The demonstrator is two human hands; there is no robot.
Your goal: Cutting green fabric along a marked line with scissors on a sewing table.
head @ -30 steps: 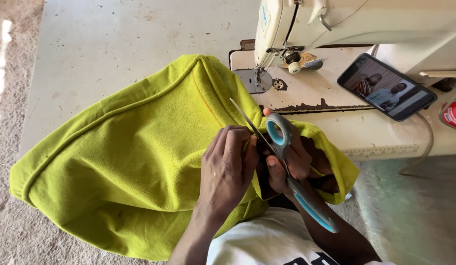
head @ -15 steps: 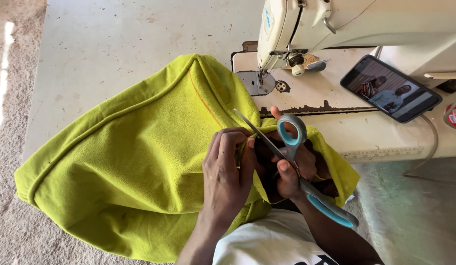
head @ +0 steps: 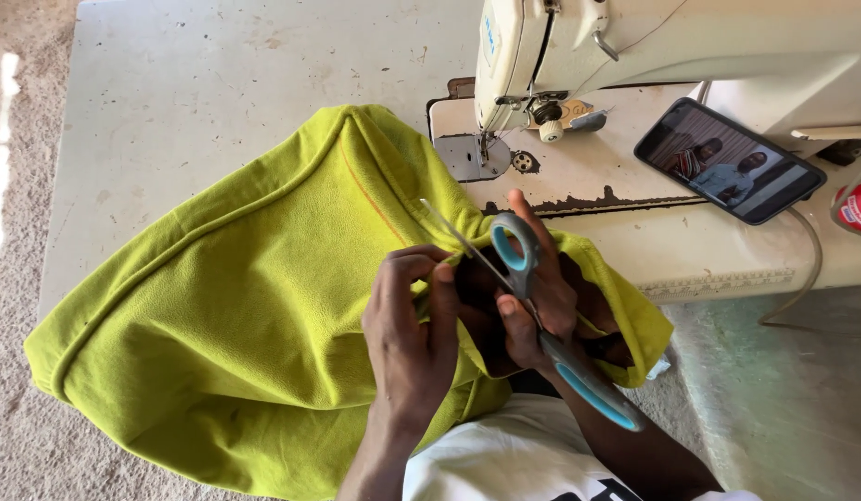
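The yellow-green cloth (head: 235,315) lies draped over the pale table (head: 217,74) and the person's lap; the left hand (head: 414,339) pinches its folded edge, fingers closed on it. Just beside, the right hand (head: 532,297) grips grey-and-blue scissors (head: 532,306), blades slightly parted at the pinched edge; behind stand a cream sewing machine (head: 634,46) and a phone (head: 729,172).
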